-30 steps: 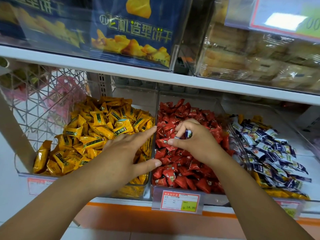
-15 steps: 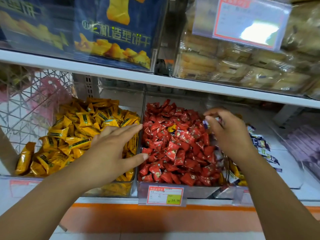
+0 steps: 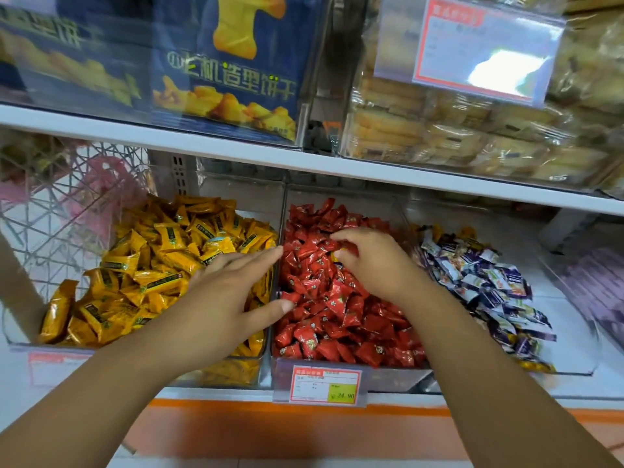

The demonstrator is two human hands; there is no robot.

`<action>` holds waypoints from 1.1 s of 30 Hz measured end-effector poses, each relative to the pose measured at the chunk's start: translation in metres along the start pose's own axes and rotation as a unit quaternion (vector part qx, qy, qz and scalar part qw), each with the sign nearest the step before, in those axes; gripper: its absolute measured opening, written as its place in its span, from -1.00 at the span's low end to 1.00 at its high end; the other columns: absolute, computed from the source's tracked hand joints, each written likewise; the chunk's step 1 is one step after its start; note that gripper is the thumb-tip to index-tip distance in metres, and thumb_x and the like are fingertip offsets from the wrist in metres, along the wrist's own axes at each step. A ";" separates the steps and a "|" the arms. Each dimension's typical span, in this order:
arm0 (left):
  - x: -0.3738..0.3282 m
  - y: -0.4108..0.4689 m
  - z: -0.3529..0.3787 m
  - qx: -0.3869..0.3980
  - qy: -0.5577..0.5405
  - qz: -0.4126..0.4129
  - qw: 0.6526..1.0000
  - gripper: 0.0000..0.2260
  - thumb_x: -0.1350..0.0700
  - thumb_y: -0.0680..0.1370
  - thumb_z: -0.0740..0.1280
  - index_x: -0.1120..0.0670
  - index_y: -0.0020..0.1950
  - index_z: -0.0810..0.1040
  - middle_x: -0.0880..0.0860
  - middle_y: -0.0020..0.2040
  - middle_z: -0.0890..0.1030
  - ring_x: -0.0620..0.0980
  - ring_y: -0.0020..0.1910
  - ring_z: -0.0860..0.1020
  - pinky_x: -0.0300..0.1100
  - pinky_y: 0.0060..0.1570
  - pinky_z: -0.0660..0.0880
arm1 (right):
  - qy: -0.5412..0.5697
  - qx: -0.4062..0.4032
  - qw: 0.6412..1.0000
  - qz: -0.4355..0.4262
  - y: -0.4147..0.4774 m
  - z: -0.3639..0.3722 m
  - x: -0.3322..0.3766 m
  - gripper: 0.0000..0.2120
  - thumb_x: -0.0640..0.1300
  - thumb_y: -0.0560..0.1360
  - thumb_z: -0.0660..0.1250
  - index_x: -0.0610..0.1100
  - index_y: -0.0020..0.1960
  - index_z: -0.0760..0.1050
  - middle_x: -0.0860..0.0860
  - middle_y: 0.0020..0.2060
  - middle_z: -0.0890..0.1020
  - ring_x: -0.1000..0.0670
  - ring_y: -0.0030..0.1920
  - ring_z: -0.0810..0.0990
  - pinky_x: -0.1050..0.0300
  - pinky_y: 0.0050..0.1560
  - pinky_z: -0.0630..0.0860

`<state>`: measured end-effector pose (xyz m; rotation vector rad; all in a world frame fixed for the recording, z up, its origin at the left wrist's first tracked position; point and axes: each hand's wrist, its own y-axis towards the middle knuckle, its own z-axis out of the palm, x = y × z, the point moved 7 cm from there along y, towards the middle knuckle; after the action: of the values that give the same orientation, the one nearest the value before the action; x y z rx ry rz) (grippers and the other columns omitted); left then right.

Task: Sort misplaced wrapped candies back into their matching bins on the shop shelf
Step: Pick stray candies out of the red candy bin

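Three clear bins stand side by side on the lower shelf: yellow candies (image 3: 158,265) on the left, red candies (image 3: 331,315) in the middle, purple-and-white candies (image 3: 489,282) on the right. My left hand (image 3: 219,298) lies flat and open over the right edge of the yellow bin, fingertips at the divider. My right hand (image 3: 374,261) reaches into the back of the red bin, its fingers curled and thumb and forefinger pinching there. A sliver of a yellow candy (image 3: 334,257) shows by the thumb tip among the red ones.
A price tag (image 3: 324,383) hangs on the front of the red bin. A white wire basket (image 3: 50,214) stands at the far left. The upper shelf edge (image 3: 236,153) runs close above the bins, bearing blue biscuit boxes (image 3: 229,79) and wrapped pastries (image 3: 456,130).
My right hand carried a blue-and-white candy from the red bin to the right-hand bin, let it go, and has come back into the red bin. My left hand stayed put.
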<state>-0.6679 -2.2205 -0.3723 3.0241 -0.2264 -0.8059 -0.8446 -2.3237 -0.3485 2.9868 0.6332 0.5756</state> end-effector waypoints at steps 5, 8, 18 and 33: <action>0.000 -0.003 0.002 0.031 -0.022 -0.019 0.999 -0.25 -0.56 0.25 -0.05 -0.47 0.41 -0.13 -0.27 0.47 0.16 -0.38 0.36 -0.07 -0.13 0.40 0.00 | -0.057 0.114 0.989 0.082 0.036 0.026 -0.035 -0.23 0.13 0.44 0.43 0.12 0.53 0.13 -0.08 0.49 0.26 -0.13 0.43 0.30 0.06 0.39 0.31; -0.003 -0.002 0.001 0.036 -0.023 -0.022 0.999 -0.32 -0.45 0.39 0.07 -0.42 0.44 -0.15 -0.24 0.49 0.13 -0.40 0.33 -0.08 -0.13 0.41 -0.02 | -0.060 0.128 0.986 0.088 0.048 0.033 -0.033 -0.22 0.14 0.37 0.47 0.11 0.49 0.18 -0.09 0.40 0.33 -0.12 0.34 0.39 0.09 0.29 0.39; -0.005 -0.006 -0.003 0.038 -0.029 -0.021 0.999 -0.37 -0.26 0.53 0.16 -0.37 0.47 -0.16 -0.24 0.47 0.12 -0.33 0.36 -0.03 -0.13 0.44 -0.02 | 0.066 0.089 0.993 0.039 0.048 0.041 -0.019 -0.58 -0.15 0.36 0.50 0.09 0.15 0.48 0.03 0.12 0.55 -0.03 0.00 0.57 0.15 -0.04 0.50; -0.004 -0.003 -0.007 0.001 -0.027 -0.001 1.000 -0.30 -0.31 0.47 0.21 -0.30 0.52 -0.05 -0.27 0.53 0.04 -0.20 0.49 -0.05 0.03 0.49 0.04 | 0.081 0.038 0.996 -0.013 -0.035 0.019 -0.011 -0.55 0.06 0.58 0.24 0.29 0.44 0.25 0.16 0.46 0.30 0.09 0.49 0.13 0.11 0.49 0.07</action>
<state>-0.6674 -2.2178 -0.3644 3.0089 -0.2243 -0.8880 -0.8603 -2.2951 -0.3743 3.0189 0.7182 0.8156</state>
